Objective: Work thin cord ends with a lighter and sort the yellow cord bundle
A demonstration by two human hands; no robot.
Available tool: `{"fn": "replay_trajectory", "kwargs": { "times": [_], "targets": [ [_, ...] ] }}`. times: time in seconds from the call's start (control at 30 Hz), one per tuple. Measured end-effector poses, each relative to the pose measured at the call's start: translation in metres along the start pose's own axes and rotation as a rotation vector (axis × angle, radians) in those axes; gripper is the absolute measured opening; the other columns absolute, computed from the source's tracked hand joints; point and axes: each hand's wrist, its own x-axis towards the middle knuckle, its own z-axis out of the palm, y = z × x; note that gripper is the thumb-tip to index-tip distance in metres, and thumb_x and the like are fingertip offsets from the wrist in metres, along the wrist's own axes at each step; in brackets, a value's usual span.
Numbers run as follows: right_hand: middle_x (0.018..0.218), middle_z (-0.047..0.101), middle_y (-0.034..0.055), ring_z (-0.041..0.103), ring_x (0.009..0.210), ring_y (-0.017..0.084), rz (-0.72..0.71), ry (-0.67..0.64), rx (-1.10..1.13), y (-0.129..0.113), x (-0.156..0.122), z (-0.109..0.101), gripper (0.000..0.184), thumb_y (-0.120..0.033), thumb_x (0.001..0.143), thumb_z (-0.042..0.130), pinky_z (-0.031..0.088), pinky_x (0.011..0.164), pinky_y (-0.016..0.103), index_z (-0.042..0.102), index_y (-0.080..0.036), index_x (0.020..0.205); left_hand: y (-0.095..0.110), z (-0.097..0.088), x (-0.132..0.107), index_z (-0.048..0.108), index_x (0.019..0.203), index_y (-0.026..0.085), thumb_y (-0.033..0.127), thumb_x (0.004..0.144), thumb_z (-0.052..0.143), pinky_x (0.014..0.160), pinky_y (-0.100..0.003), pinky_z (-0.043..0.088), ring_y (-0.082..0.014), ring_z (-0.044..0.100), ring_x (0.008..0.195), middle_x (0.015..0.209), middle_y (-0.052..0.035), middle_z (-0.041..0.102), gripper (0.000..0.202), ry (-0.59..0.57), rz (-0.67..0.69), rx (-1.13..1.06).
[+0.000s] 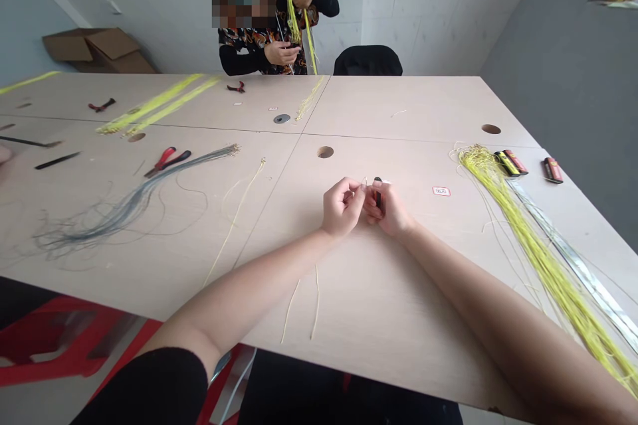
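Far to the left I am seeing a loose bundle of thin grey wires (pixel 124 206) fanning across the pale wooden table (pixel 399 319). Red-handled pliers (pixel 167 159) are lying just beyond it, and a single long yellow strand (pixel 238 206) is trailing beside it toward the near edge. Across the table another person's hands (pixel 286 26) are working a hank of yellow strands, well apart from mine.

Coming to the middle, my left hand (pixel 343 206) is hovering just over the table, thumb and forefinger pressing together on a thin pale wire piece (pixel 363 180). That piece is poking up out of the pinch, roughly upright, and it is too small for me to tell its shape. It is sitting right where the two hands meet, so neither hand is nearer than the other.

My right hand (pixel 393 209) is touching the left at the fingertips and curling closed around a small black stick-shaped tool (pixel 377 198). The tool's long axis is standing nearly upright, with its top end just beside the wire piece, on that piece's right.

Further right, a small white label with red print (pixel 441 191) is lying flat near the right hand. Beyond it a dense sheaf of yellow strands (pixel 523 239) is running toward the near right corner, alongside a flat silver metal strip (pixel 573 259).
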Motion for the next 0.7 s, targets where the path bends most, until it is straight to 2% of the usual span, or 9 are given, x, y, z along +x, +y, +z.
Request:
{"fn": "replay_trajectory", "kwargs": {
  "times": [0.17, 0.27, 0.43, 0.7],
  "targets": [
    [0.048, 0.029, -0.0085, 0.024, 0.044, 0.006, -0.224, 0.129, -0.042, -0.0006, -0.0019, -0.0007, 0.026, -0.037, 0.068, 0.071, 0.023, 0.041, 0.021, 0.051, -0.02, 0.065, 0.0015, 0.0, 0.0015, 0.05, 0.063, 0.018, 0.05, 0.083, 0.061, 0.044, -0.023, 0.023, -0.006, 0.031, 0.044, 0.049, 0.0068, 0.036, 0.038, 0.023, -0.022, -0.008],
    [0.052, 0.035, -0.0072, 0.03, 0.046, 0.007, -0.308, 0.212, -0.093, 0.0002, -0.0006, -0.0033, 0.023, -0.039, 0.069, 0.072, 0.026, 0.043, 0.023, 0.06, -0.02, 0.074, 0.0031, 0.0, 0.0018, 0.048, 0.062, 0.018, 0.048, 0.082, 0.062, 0.044, -0.023, 0.023, -0.006, 0.03, 0.044, 0.048, 0.0071, 0.035, 0.038, 0.015, -0.023, -0.002],
    [0.054, 0.038, -0.0059, 0.031, 0.046, 0.007, -0.329, 0.259, -0.139, 0.0021, 0.0008, -0.0051, 0.026, -0.042, 0.069, 0.073, 0.025, 0.043, 0.024, 0.063, -0.019, 0.076, 0.0049, 0.0004, 0.0024, 0.048, 0.06, 0.018, 0.045, 0.08, 0.065, 0.044, -0.022, 0.024, -0.0057, 0.032, 0.044, 0.049, 0.0068, 0.038, 0.037, 0.002, -0.049, -0.003],
    [0.057, 0.045, -0.0039, 0.036, 0.047, 0.007, -0.327, 0.271, -0.18, 0.0021, 0.0005, -0.0039, 0.026, -0.042, 0.071, 0.072, 0.029, 0.043, 0.023, 0.061, -0.019, 0.07, 0.0053, 0.0007, 0.0025, 0.045, 0.059, 0.018, 0.04, 0.08, 0.064, 0.045, -0.022, 0.026, -0.0059, 0.033, 0.046, 0.05, 0.0065, 0.038, 0.036, -0.026, -0.041, -0.019]
  ]
}}
